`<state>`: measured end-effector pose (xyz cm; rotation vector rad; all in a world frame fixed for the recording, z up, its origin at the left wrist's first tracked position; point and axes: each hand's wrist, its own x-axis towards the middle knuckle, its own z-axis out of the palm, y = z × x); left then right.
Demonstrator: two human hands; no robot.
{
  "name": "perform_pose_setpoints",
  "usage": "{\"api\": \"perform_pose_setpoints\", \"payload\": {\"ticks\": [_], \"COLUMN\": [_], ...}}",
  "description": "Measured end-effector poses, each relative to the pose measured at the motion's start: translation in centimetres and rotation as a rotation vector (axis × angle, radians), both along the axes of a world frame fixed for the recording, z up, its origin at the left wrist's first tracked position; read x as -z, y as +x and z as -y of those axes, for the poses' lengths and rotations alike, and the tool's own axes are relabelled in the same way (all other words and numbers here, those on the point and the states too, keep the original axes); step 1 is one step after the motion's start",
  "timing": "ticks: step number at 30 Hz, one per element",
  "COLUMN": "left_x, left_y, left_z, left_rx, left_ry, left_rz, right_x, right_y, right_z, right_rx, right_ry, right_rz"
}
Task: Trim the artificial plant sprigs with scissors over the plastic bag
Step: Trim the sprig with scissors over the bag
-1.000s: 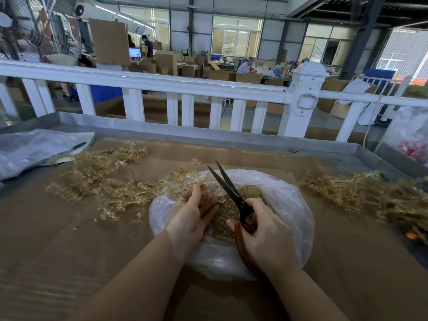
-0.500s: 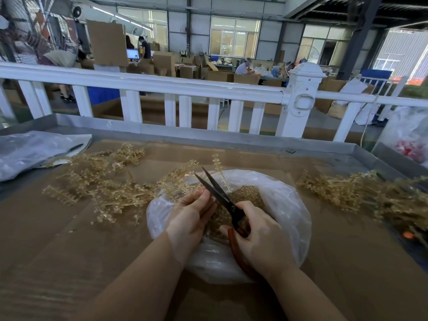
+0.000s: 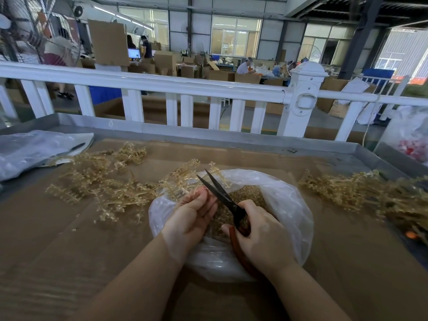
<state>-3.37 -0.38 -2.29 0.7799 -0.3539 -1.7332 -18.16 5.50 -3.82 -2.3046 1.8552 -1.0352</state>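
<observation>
Left hand [image 3: 192, 216]: fingers curled around a pale golden plastic sprig [image 3: 185, 179], holding it above the open mouth of the clear, crinkled plastic bag [image 3: 287, 205]. The sprig's branching tip extends up and left past the bag's rim.

Right hand [image 3: 261, 237]: wrapped around the red-brown handles of a pair of dark-bladed scissors [image 3: 222, 195]. Blades parted in a narrow V, tips pointing up and left, just beside the left fingertips and crossing the sprig's stems.

Bag sits on the brown cardboard-covered worktable [image 3: 69, 239], directly under both hands. Inside it: a heap of small golden-brown trimmed bits [image 3: 243, 195].

Loose pile of matching golden sprigs [image 3: 104, 181] lies on the cardboard left of the bag, its nearest stems touching the bag's edge. A second, denser pile of sprigs [image 3: 361, 193] lies to the right, apart from the bag.

Far left corner: flattened grey-clear plastic sheet [image 3: 34, 149]. White railing [image 3: 162, 86] runs behind the table.
</observation>
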Motion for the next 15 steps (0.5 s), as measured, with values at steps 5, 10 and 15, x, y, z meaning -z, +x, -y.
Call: {"api": "perform_pose_setpoints", "payload": {"ticks": [5,10,15], "left_x": [0.25,0.44,0.27], "left_y": [0.12,0.49,0.46], "left_z": [-0.09,-0.17,-0.09], "left_rx": [0.016,0.065,0.069], "left_ry": [-0.038,-0.08,-0.056], "left_rz": [-0.026,-0.047,-0.002], "right_x": [0.05,0.03,0.01], "right_y": [-0.05,0.0,-0.02], "right_z": [0.02,0.03,-0.05], "right_rx": [-0.005,-0.011,-0.029], "right_ry": [0.012,0.025,0.04], "right_rz": [-0.02,-0.015,-0.015]}}
